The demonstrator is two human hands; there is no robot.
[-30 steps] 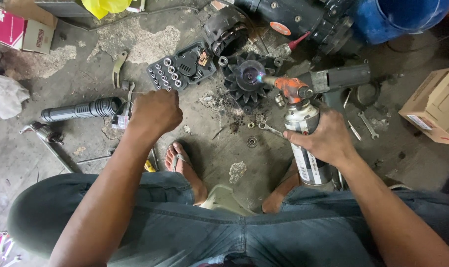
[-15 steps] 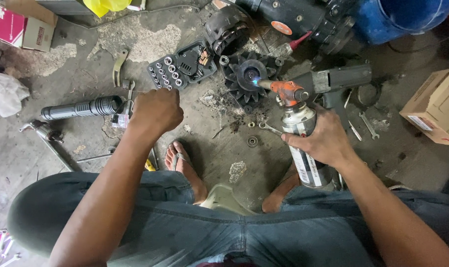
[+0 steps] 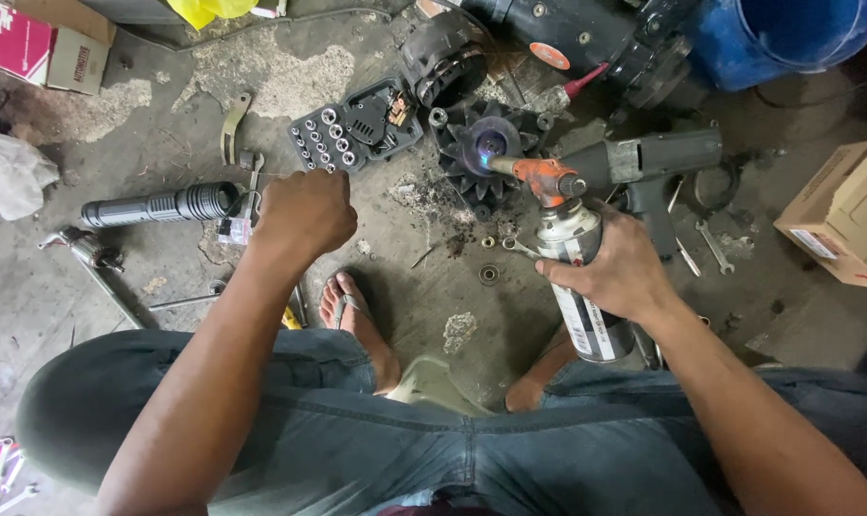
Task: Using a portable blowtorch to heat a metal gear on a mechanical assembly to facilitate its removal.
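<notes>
On the floor: a person sits low over a dirty concrete floor (image 3: 261, 86) with tools all around.
Right hand: the right hand (image 3: 613, 272) is wrapped tight round a gas can torch (image 3: 572, 258).
Where the torch is: it leans forward, just past the right knee, and its orange head (image 3: 546, 178) points at a black fan part (image 3: 481, 153).
Flame: a small blue glow (image 3: 492, 144) sits on the middle of the fan part.
How the torch will handle: the can looks smooth, round and hard, and I think it is light. The best place to hold it is the middle of the can, far from the hot tip.
Left hand: the left hand (image 3: 304, 212) is curled into a loose fist. I cannot tell if anything is inside it.
Near the left hand: a socket set tray (image 3: 357, 129) is just past it, and a long black tube (image 3: 161, 205) lies near its side.
Other things: a power tool (image 3: 653, 158) lies beside the torch, small wrenches (image 3: 710, 247) lie near, and a cardboard box (image 3: 839, 225) sits at the edge.
Change from before: the torch head sits a bit farther from the fan part than a second ago. The left hand has hardly moved.
</notes>
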